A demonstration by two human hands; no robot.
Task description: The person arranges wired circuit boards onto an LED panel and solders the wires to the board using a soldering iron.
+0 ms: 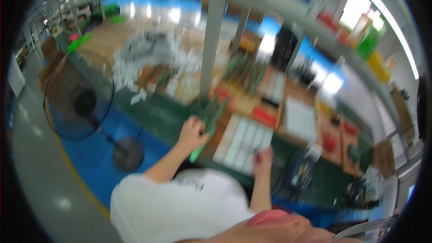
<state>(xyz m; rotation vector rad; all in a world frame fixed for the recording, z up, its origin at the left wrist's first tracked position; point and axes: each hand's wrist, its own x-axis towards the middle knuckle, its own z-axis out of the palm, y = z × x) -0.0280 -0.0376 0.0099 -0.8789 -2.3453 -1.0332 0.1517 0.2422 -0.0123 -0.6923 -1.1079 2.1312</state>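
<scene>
At a green table [155, 111] in a workshop: clasping a green strip [197, 152] with the left hand [194, 132], left of a lined white board [238, 141]. Probably light, stiff and smooth; best taken mid-length. Holding the right hand [264, 159] apart, by the board's right edge, too blurred to tell whether gripping anything.

Blur obscures whether the right hand [263, 160] pinches anything
</scene>
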